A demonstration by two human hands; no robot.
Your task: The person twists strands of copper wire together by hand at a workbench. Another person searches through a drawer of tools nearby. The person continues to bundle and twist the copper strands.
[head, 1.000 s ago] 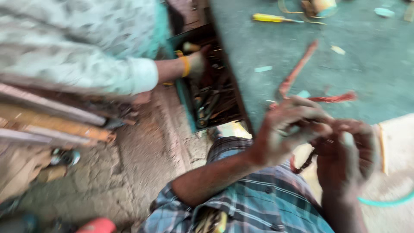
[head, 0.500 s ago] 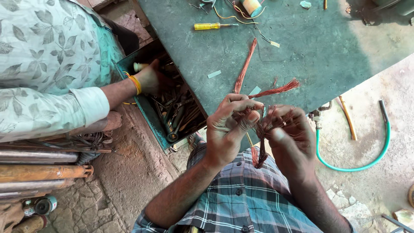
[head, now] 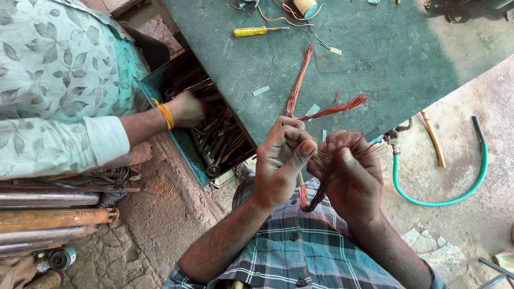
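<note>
A teal tool drawer (head: 188, 152) is filled with dark metal tools (head: 219, 144), reached into by a co-worker's hand (head: 187, 108). Copper wire strands (head: 316, 160) are pinched by the left hand (head: 281, 160) and right hand (head: 350, 179); their ends are hidden behind fingers.

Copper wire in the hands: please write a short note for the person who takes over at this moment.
Left hand: fingers closed on the bundle of copper wire, pinching thin strands.
Right hand: also closed on the bundle, from the other side.
The bundle's loose ends fan out over the green table; a bent part hangs below the hands, above the checked shirt.
Another person's hand reaches into the tool drawer. A yellow screwdriver lies on the table.
Done: bundle gripped, some strands separated.
Left: most strands are tangled together.
</note>
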